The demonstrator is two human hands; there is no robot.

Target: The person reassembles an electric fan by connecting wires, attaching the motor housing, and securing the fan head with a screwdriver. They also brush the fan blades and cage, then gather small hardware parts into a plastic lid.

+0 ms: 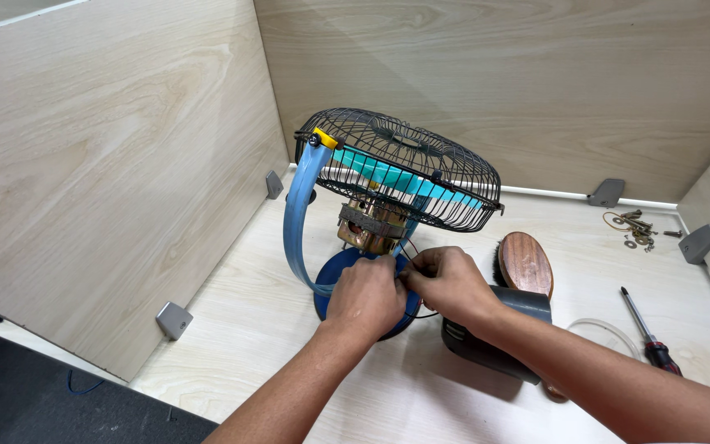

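At the middle of the pale wooden tabletop stands a small blue table fan with a black wire cage, tilted back, its brass-coloured motor bare. Both hands meet at its round blue base: the left hand and right hand pinch thin red and black wires. Just right lies a wooden-backed brush; farther right, a red-handled screwdriver.

fan centre, on table | brush right of it | screwdriver, screws far right
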